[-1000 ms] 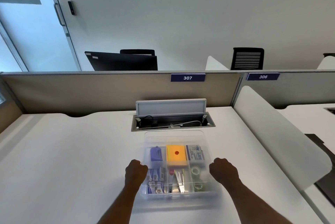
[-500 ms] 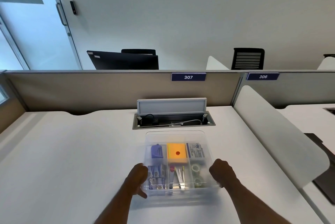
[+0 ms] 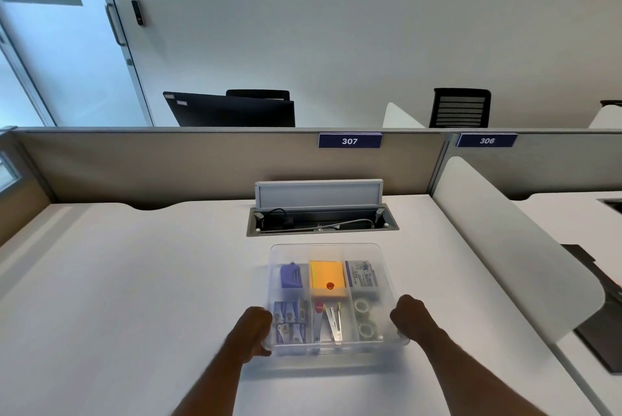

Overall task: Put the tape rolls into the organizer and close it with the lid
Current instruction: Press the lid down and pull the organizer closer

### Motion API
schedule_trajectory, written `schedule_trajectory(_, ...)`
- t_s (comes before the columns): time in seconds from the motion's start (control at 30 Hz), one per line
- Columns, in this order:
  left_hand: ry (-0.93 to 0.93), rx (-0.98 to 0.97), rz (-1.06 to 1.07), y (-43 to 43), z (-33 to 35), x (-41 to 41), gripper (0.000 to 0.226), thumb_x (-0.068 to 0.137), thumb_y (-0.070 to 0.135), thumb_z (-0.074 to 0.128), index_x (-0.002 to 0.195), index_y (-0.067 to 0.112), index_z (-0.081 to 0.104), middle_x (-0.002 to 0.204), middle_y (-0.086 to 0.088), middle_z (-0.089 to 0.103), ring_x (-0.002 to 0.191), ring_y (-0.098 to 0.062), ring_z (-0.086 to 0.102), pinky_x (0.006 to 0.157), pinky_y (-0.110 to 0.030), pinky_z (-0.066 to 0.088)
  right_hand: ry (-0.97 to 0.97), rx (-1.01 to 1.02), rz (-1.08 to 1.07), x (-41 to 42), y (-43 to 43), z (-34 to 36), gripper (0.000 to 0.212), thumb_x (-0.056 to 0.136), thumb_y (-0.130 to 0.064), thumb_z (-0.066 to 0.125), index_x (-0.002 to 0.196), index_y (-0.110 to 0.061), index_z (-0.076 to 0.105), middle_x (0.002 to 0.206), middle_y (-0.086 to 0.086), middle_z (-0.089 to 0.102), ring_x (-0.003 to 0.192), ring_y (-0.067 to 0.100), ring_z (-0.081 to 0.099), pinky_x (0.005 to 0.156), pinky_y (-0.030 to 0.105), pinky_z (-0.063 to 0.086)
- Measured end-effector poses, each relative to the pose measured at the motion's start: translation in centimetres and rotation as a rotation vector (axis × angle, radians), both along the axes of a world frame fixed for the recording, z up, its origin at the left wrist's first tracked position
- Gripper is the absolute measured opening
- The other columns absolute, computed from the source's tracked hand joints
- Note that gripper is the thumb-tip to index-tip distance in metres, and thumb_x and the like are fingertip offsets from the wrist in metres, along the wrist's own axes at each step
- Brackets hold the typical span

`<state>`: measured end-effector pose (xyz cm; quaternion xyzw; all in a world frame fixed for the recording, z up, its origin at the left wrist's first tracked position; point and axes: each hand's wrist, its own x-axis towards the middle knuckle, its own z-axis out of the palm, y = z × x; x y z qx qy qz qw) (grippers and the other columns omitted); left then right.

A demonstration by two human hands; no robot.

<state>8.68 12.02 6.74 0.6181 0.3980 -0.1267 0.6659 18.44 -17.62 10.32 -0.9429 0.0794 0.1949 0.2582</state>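
A clear plastic organizer lies on the white desk in front of me, with a frosted lid over it. Two clear tape rolls show through the lid in the near right compartment, one behind the other. My left hand is curled around the near left corner. At the near right corner my right hand grips in the same way. A shadow lies on the desk under the organizer's near edge.
Other compartments hold a blue sharpener, orange sticky notes, a staples box, small blue boxes and metal clips. An open cable hatch sits just beyond. A curved white divider borders the right; a partition wall stands behind.
Both hands slid from the organizer's sides toward its near corners and closed on them. The near edge now sits higher in view, with a wider shadow beneath.
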Motion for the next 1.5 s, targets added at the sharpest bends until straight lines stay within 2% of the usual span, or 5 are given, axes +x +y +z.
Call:
schedule_trajectory(0.37, -0.221, -0.061, -0.108, 1.1, -0.4, -2.8, 0.037, 0.077, 0.024, 0.072, 0.1, -0.002, 0.058, 0.099, -0.025, 0.058, 0.089, -0.033, 0.059, 0.067, -0.04, 0.056, 0.177, 0.675, -0.276, -1.4, -2.3, -0.6, 0.008, 0.09, -0.012, 0.057, 0.098, -0.011, 0.057, 0.078, 0.019, 0.054, 0.056, 0.026, 0.054, 0.042, 0.035, 0.055)
schedule_trajectory(0.83, -0.234, 0.283, -0.12, -0.3, -2.0, -3.7, 0.04, 0.078, 0.045, 0.06, 0.084, 0.006, 0.061, 0.074, -0.008, 0.054, 0.072, -0.018, 0.055, 0.072, -0.037, 0.058, 0.011, 0.499, -0.063, -1.5, -3.2, -3.1, 0.032, 0.097, -0.021, 0.041, 0.125, -0.015, 0.053, 0.073, 0.014, 0.061, 0.052, 0.019, 0.055, 0.055, 0.033, 0.057)
schedule_trajectory(1.03, -0.229, 0.471, -0.146, -1.4, -1.7, -3.5, 0.053, 0.094, 0.031, 0.047, 0.145, 0.028, 0.033, 0.136, -0.015, 0.054, 0.112, -0.035, 0.06, 0.097, -0.048, 0.047, -0.007, 0.386, 0.037, -1.6, -3.2, -2.5, 0.057, 0.097, -0.023, 0.04, 0.148, -0.027, 0.014, 0.087, 0.019, 0.062, 0.063, 0.025, 0.056, 0.047, 0.027, 0.05)
schedule_trajectory(1.23, -0.219, 0.591, -0.069, -1.9, 0.2, -2.3, 0.04, 0.092, 0.023, 0.052, 0.132, 0.02, 0.053, 0.126, -0.013, 0.063, 0.114, -0.029, 0.059, 0.101, -0.038, 0.043, -0.011, 0.398, 0.017, 0.1, -3.3, -1.9, 0.055, 0.081, -0.011, 0.051, 0.135, -0.022, 0.045, 0.071, 0.006, 0.067, 0.054, 0.017, 0.058, 0.048, 0.029, 0.051)
schedule_trajectory(1.5, -0.163, 0.573, 0.118, -1.3, 1.6, 0.4, 0.024, 0.083, 0.032, 0.065, 0.066, 0.016, 0.065, 0.071, -0.008, 0.069, 0.08, -0.033, 0.063, 0.075, -0.037, 0.048, -0.111, 0.398, -0.172, 2.7, -2.4, -1.9, 0.029, 0.08, -0.02, 0.058, 0.062, 0.002, 0.06, 0.054, 0.009, 0.06, 0.045, 0.02, 0.053, 0.046, 0.029, 0.046)
